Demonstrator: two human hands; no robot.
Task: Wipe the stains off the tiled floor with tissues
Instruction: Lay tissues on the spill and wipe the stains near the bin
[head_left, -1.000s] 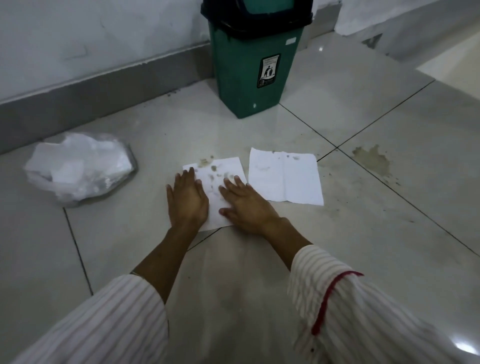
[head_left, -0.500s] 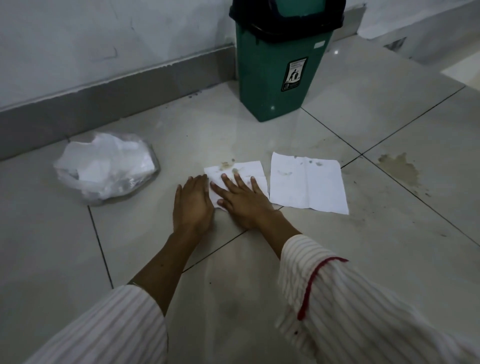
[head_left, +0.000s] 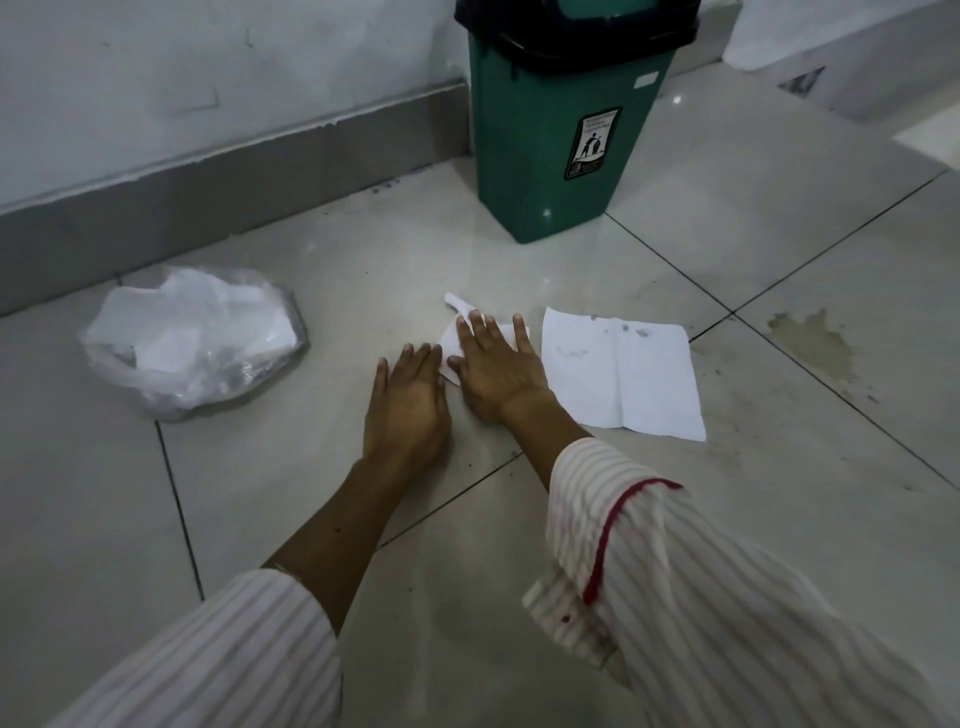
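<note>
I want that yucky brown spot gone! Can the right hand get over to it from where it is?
Probably yes. The right hand presses a tissue; the brown stain lies further right, past the flat tissue. Only that flat sheet and bare floor lie between, nothing standing.

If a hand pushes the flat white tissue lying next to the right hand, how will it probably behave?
The flat tissue looks thin and creased, so it would probably crumple or fold rather than slide stiffly. It seems very light and may lift easily. Its grey spots suggest damp patches, which might cling to the tiled floor or tear.
</note>
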